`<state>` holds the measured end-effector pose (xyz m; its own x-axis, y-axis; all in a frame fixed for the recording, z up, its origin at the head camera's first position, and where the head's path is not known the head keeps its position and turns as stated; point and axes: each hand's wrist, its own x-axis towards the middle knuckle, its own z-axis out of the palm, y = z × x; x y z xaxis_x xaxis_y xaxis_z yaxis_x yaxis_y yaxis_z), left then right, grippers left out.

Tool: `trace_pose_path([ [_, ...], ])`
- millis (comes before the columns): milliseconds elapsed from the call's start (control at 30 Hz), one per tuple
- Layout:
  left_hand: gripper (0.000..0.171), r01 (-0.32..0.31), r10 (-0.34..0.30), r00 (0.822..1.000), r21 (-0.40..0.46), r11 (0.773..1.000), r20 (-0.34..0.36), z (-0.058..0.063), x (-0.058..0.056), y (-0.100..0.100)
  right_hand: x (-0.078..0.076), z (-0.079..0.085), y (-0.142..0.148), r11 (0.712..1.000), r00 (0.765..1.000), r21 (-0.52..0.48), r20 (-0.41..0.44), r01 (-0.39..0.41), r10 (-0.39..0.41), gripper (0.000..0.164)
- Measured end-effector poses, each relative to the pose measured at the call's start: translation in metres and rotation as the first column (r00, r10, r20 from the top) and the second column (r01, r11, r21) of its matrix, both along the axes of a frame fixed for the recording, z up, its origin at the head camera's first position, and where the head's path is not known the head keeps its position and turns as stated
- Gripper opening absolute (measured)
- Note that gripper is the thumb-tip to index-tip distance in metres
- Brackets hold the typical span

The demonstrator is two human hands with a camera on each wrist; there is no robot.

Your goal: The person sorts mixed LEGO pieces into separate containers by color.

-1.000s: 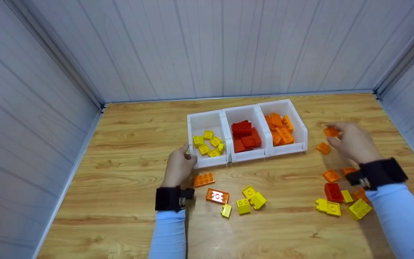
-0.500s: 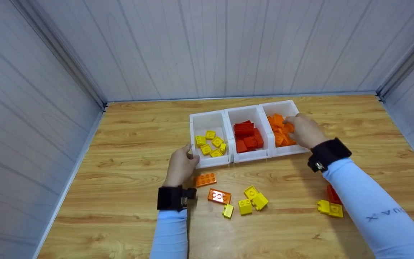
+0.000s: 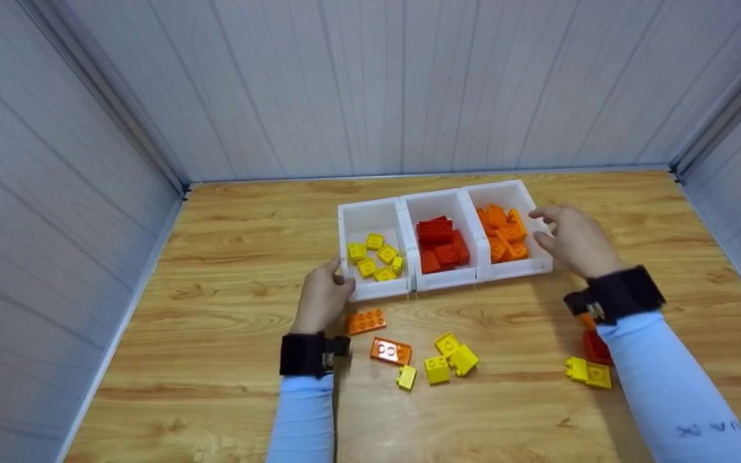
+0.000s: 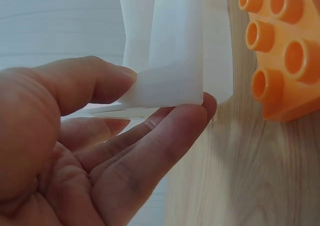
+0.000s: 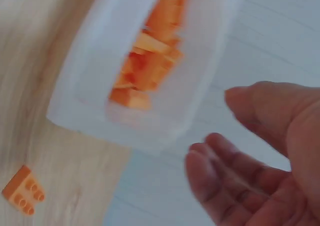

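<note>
My left hand [image 3: 320,299] pinches the front left corner of a white bin [image 3: 370,220], thumb on one side of the wall and fingers on the other. That bin holds several yellow toy bricks [image 3: 387,254]. Joined beside it are a middle bin [image 3: 427,204] of red bricks [image 3: 435,231] and a right bin [image 3: 499,194] of orange bricks [image 3: 511,233]. My right hand [image 3: 577,241] hovers just right of the orange bricks' bin, fingers apart and holding nothing. The right wrist view shows its parted thumb [image 5: 260,98] and fingers, blurred.
In front of the bins lie two orange bricks [image 3: 366,321] and several yellow bricks [image 3: 437,370]. At the right, yellow bricks [image 3: 588,373] and a red brick [image 3: 595,348] lie partly under my right forearm. Panelled walls [image 3: 370,96] enclose the wooden table [image 3: 242,283].
My right hand carried an orange brick from the right of the table into the right bin and let go of it, then drew back rightward. My left hand stays on the left bin's corner.
</note>
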<state>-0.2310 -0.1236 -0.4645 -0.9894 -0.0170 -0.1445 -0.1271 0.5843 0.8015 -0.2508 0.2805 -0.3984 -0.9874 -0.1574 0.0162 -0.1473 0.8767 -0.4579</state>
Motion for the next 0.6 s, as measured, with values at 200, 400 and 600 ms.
trace_pose_path([
  [200,0.059,0.018,-0.019,0.999,-0.013,1.000,-0.027,-0.001,0.000,-0.001,0.047,-0.009,0.023,0.998,0.998,-0.032,0.020,0.057,-0.056,0.041],
  [400,0.059,0.006,-0.007,1.000,-0.022,1.000,-0.013,0.001,-0.001,0.000,0.079,-0.031,0.038,0.990,0.981,0.003,0.128,0.144,-0.143,0.046],
  [600,0.059,-0.007,0.007,1.000,-0.003,1.000,0.004,0.002,0.001,0.000,0.089,-0.050,0.043,0.978,0.970,0.030,0.124,0.205,-0.207,0.045],
])
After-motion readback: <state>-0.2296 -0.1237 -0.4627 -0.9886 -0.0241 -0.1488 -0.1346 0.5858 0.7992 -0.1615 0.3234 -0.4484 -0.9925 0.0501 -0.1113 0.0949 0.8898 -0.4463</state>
